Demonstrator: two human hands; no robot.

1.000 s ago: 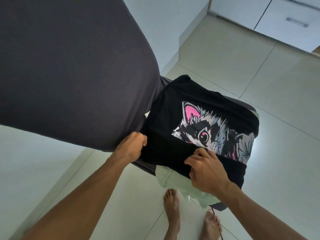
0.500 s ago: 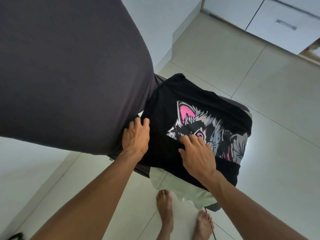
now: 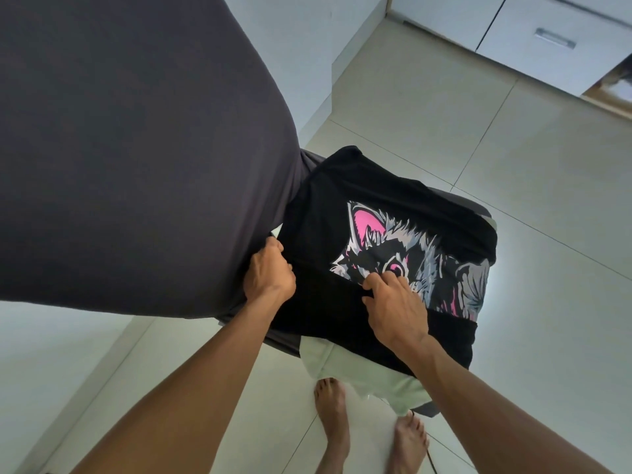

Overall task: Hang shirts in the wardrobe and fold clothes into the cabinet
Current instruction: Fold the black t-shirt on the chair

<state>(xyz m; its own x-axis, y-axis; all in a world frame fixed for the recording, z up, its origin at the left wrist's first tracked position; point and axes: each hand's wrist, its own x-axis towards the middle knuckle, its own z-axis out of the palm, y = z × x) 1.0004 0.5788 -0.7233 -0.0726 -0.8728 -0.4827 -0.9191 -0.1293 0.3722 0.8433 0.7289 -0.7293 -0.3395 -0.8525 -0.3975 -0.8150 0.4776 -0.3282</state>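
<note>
The left hand grips the left edge of the black shirt, fingers curled around the fabric with the knuckles up; the fingertips are tucked out of sight in the cloth. The right hand rests on the shirt's middle, its fingers bent and bunched together, pinching a fold of the cloth right at the lower edge of the print.

The shirt lies folded into a rough rectangle on top of a pale garment, which pokes out beneath its near edge. Both sit on a dark grey cloth-covered surface that fills the upper left of the view, smooth and matte, with a rounded edge. The shirt's fabric is soft and matte, creased in a band across the near part. The print is an animal face in grey and white jagged strokes, with a bright pink ear and pink eye.

Below, two bare feet stand on glossy pale floor tiles. A white cabinet with a metal handle stands at the upper right.
</note>
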